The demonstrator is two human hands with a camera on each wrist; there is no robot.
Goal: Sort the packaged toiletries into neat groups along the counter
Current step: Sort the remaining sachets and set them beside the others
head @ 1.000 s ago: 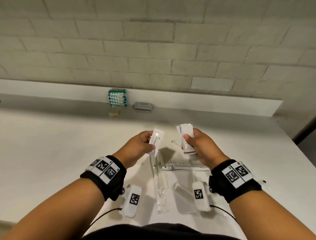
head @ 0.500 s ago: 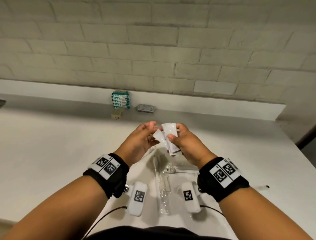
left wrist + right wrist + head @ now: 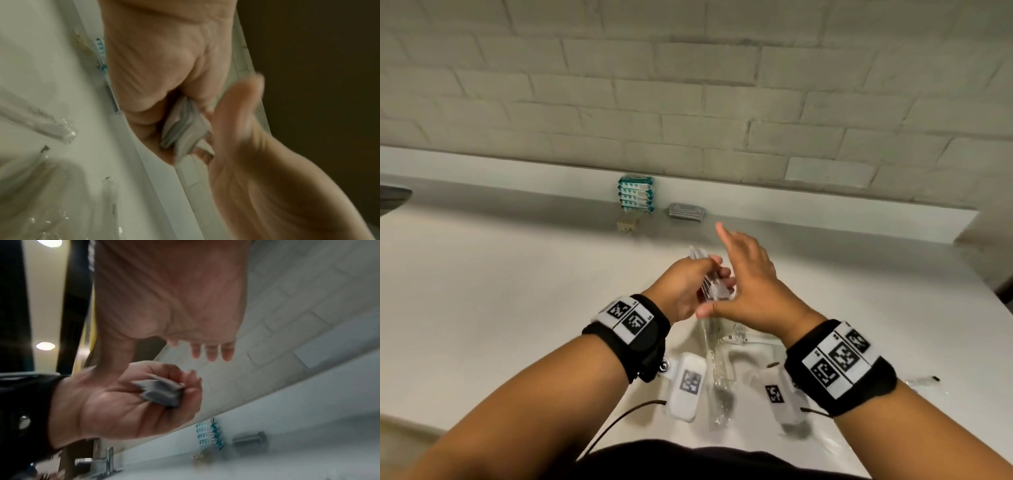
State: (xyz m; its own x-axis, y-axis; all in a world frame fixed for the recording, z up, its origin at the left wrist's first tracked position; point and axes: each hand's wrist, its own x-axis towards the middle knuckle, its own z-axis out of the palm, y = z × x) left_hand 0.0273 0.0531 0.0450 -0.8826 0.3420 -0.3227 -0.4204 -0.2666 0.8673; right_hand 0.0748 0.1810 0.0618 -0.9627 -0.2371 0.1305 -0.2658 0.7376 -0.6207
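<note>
Above the counter, the left hand grips a stack of white sachets, long edges running away toward the wall. The right hand, fingers straight and holding nothing, stands just beside it. Ahead and slightly left, well apart, sit the teal packet stack and grey packets; the left hand looks the better placed to reach them.

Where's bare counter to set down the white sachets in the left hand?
Free: the counter left of the left hand, and the strip right of the grey packets along the backsplash. Crowded: the back edge at the teal packet stack, and under the wrists, where clear-wrapped items lie. The sachets fit either patch.
</note>
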